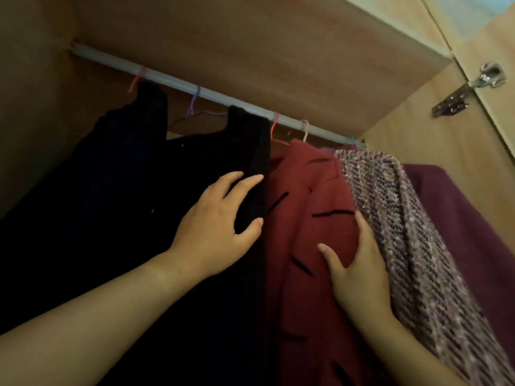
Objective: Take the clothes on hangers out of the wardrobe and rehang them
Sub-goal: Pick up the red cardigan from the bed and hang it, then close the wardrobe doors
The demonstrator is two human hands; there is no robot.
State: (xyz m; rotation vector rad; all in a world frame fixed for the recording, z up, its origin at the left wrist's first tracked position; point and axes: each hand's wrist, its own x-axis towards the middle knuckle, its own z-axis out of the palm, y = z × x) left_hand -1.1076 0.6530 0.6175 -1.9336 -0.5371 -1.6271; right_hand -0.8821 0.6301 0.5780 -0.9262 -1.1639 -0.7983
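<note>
Dim, warm, soft-focus wide-angle view; brighter upper right, shadowed lower left.

No readable text, label or number anywhere.

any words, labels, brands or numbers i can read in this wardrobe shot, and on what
None: no readable text on the black garment, the red coat, the tweed jacket, the rail or the hinge. The red coat's black dashes are pattern, not letters.
</note>
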